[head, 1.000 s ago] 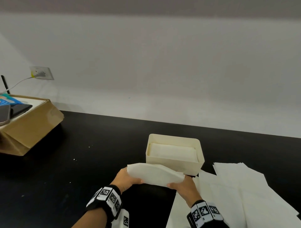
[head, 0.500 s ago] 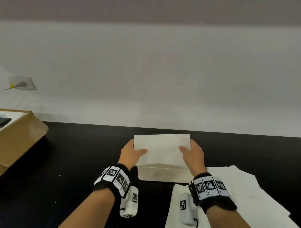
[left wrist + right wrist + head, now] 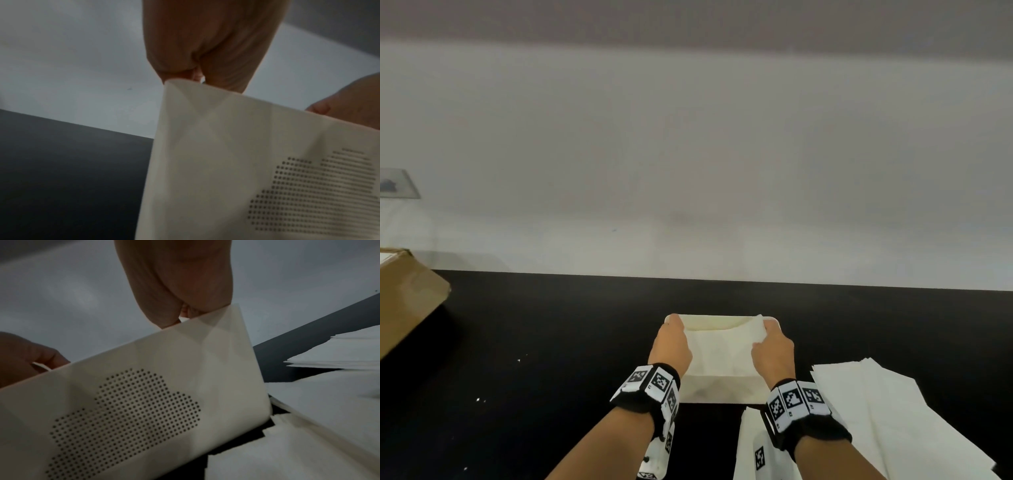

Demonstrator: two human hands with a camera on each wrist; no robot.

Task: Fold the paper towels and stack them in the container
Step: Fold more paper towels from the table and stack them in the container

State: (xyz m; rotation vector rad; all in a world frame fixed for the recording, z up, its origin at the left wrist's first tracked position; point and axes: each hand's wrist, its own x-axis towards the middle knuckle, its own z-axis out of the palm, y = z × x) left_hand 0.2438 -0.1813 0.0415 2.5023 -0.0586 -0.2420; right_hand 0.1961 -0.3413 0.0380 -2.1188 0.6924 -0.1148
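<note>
A cream container stands on the black table in front of me. A folded white paper towel lies across its opening, sagging into it. My left hand grips the towel's left end at the container's left wall. My right hand pinches the towel's right end at the right wall. In the left wrist view the left hand reaches down behind the container's perforated wall. The right wrist view shows the right hand behind the same wall. Both sets of fingertips are hidden inside.
Several loose unfolded paper towels lie spread on the table to the right of the container, also seen in the right wrist view. A brown cardboard box sits at the far left. A white wall rises behind the table.
Both hands carried the folded towel from in front of the container to above it, then lowered it into the opening. The head view tilted and shifted slightly.
</note>
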